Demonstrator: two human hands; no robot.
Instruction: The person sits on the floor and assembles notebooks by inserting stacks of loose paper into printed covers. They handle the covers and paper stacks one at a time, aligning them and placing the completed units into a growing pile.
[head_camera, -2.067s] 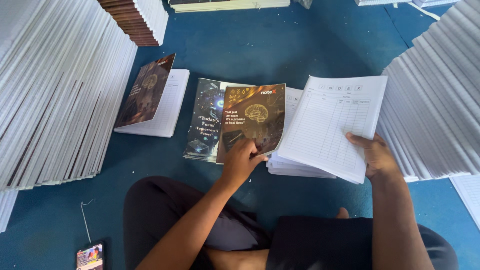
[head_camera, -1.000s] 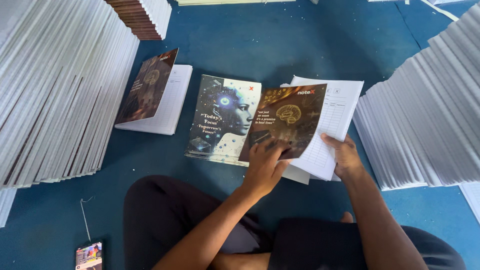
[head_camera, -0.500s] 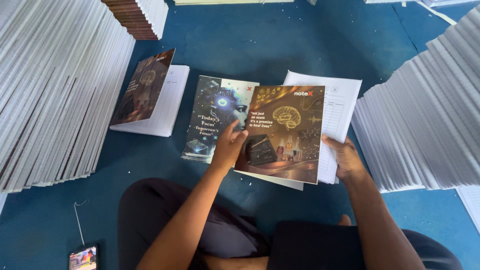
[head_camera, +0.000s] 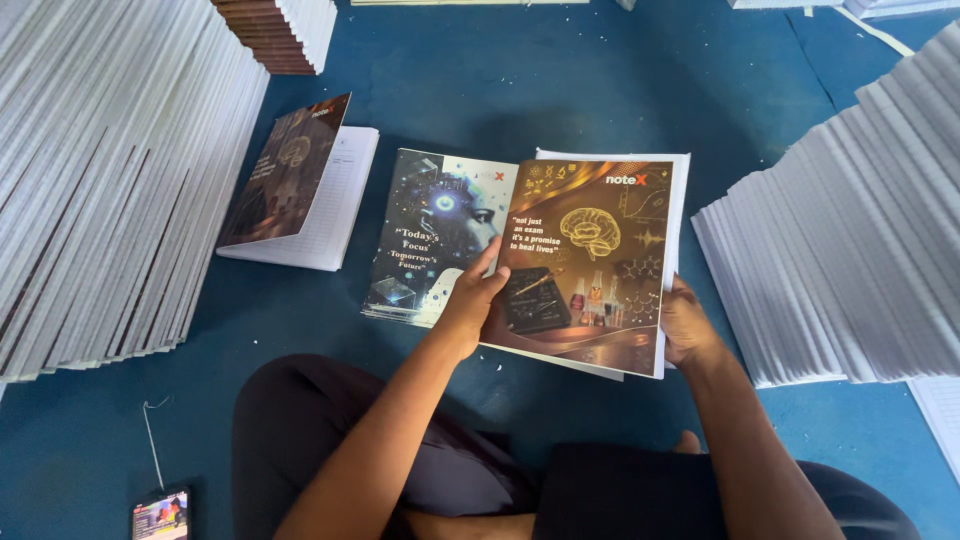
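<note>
- Brown and gold is what we are seeing on the glossy notebook cover (head_camera: 590, 265), printed with a brain drawing and a dark book picture, lying flat over a stack of white ruled pages (head_camera: 680, 200) on the floor in front of our knees.
- Our left hand (head_camera: 472, 300) is pressing on the cover's left edge, fingers spread flat rather than clamped, overlapping a second cover.
- Our right hand (head_camera: 688, 325) is gripping the cover's lower right edge together with the pages beneath it, thumb on top.
- The second cover, a dark blue cover (head_camera: 430, 235) showing a glowing face, is lying just beside the brown one, touching it on the left.
- Farther left, an open notebook (head_camera: 300, 195) is resting with its brown cover raised off white pages.
- The blue floor (head_camera: 560, 80) is carrying everything; we are sitting on it cross-legged.
- Long fanned rows of white page bundles are lining the left (head_camera: 100, 180) and right (head_camera: 850, 240) sides.
- A phone (head_camera: 160, 515) with a lit screen is lying near our left knee.
</note>
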